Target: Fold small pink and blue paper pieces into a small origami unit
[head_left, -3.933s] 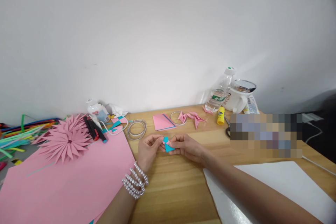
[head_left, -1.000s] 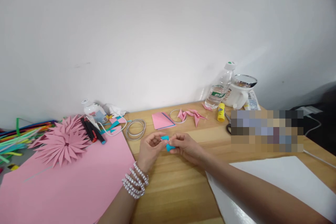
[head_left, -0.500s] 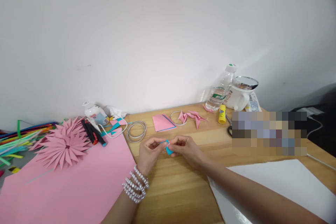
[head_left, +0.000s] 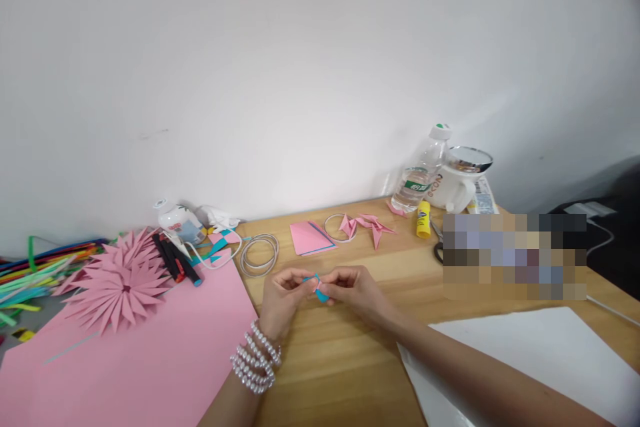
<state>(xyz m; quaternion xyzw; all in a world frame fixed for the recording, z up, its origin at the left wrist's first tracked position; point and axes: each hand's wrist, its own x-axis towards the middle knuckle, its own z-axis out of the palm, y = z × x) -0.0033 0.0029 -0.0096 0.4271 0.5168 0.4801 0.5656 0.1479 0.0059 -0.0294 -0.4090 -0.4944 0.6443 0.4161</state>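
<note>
Between my two hands is a small folded piece of blue paper [head_left: 323, 295] with a bit of pink showing, held over the wooden table [head_left: 340, 373]. My left hand [head_left: 285, 293], with a pearl bracelet on its wrist, pinches the paper's left side. From the right, my right hand [head_left: 350, 287] pinches it too, thumbs almost meeting. Fingers cover much of the paper. Beyond the hands lie pink and blue paper squares [head_left: 310, 239], and right of them folded pink paper shapes [head_left: 375, 230] beside a ring of cord.
Left are a pink sheet [head_left: 165, 353], pink paper flowers [head_left: 125, 287], markers [head_left: 175, 260] and a coiled cord [head_left: 259, 255]. Right stand a water bottle [head_left: 420, 173], white mug [head_left: 450, 190] and glue stick [head_left: 423, 220], near scissors [head_left: 438, 251] and a white sheet [head_left: 530, 347]. A wall rises behind.
Both hands still pinch the blue paper, with the fingers shifted slightly around it. The whole view has moved a little.
</note>
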